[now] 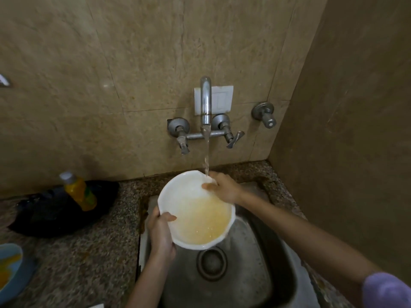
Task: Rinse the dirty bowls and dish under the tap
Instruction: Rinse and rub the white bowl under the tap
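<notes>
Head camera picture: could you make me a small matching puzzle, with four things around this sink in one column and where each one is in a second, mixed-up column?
Things:
1. white bowl
2. yellow bottle
3. blue dish
4. drain

Places:
A. in the floor of the sink, below the bowl
B. at the picture's left edge, on the counter, smeared yellow
C. held by the left hand and right hand under the tap stream
D. by the black bag

Pairs: 1-C, 2-D, 3-B, 4-A
</notes>
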